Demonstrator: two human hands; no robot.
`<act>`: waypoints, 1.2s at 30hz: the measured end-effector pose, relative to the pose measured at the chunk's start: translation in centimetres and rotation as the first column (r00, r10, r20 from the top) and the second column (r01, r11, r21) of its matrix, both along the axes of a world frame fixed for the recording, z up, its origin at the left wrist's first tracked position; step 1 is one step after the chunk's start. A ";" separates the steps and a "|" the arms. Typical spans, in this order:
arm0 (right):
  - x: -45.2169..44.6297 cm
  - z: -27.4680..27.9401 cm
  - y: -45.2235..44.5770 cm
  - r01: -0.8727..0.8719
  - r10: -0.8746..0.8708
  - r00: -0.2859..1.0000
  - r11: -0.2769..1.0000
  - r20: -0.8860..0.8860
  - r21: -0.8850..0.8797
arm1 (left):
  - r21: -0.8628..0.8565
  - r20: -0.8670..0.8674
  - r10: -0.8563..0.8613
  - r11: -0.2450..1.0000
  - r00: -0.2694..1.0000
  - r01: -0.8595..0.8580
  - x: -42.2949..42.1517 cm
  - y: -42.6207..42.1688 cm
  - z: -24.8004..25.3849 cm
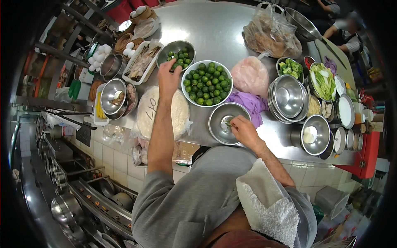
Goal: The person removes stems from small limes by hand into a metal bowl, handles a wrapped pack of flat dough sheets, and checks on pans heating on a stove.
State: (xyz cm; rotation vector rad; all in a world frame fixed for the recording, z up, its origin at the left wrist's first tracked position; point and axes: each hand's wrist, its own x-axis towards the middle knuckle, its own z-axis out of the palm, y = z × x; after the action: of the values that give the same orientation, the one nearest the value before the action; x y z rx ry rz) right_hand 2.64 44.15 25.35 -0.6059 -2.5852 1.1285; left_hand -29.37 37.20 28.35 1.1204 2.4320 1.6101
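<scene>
My left hand (168, 76) reaches over the near rim of a steel bowl (163, 51) that holds several small green limes (180, 55). Its thumb and fingers are apart, with nothing visible gripped between them. Beside that bowl stands a white bowl (185, 91) heaped with more limes (208, 84). My right hand (245, 131) is at a second steel bowl (215, 134), fingertips pinched inside its right side. Something small and greenish is at those fingertips, too small to name. Small pale and green bits lie at the bottom of this bowl.
A purple cloth (253, 105) and a bag of pale pink contents (250, 75) lie right of the limes. A large bag marked 40 (151, 120) sits under my left forearm. Stacked steel bowls (288, 97) stand to the right. Another person (347, 33) is at the far right.
</scene>
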 end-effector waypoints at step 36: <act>-1.0 4.2 0.9 -0.015 0.019 0.957 1.000 -0.290 0.014 | 0.339 0.729 -0.431 0.902 0.532 0.266 19.1 -3.5 -2.5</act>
State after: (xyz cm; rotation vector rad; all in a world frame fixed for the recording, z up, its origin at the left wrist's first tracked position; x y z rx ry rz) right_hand 1.63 45.06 29.50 -0.3825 -2.3475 1.1142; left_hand -10.30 33.68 25.90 0.6062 1.3877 1.6975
